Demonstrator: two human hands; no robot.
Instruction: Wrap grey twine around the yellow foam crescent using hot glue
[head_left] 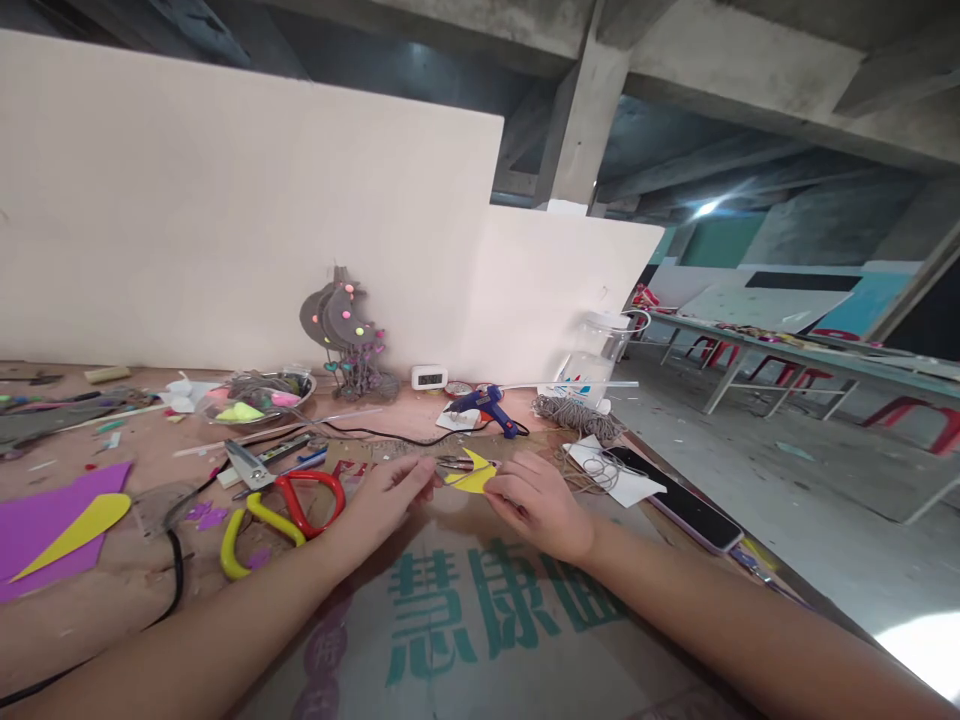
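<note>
A yellow crescent cut-out (472,474), apparently thin foam sheet, is between my hands above the printed cardboard (495,610). My right hand (538,502) has its fingers closed on the crescent's right side. A thin grey cord crosses the crescent toward my left hand (399,492), whose thumb and fingertips are pinched around it. Behind the crescent lie pliers (454,463), partly hidden. Scissors with red and yellow handles (311,500) rest just left of my left hand. Loose loops of grey cord (592,467) lie beyond my right hand.
A blue glue gun (491,408) lies at the back, near a cord bundle (577,415) and a plastic jug (592,360). A phone (686,505) sits at the right edge. Purple foam sheet (52,525) is left. A decorated grey moon (341,320) stands before the white board (225,220).
</note>
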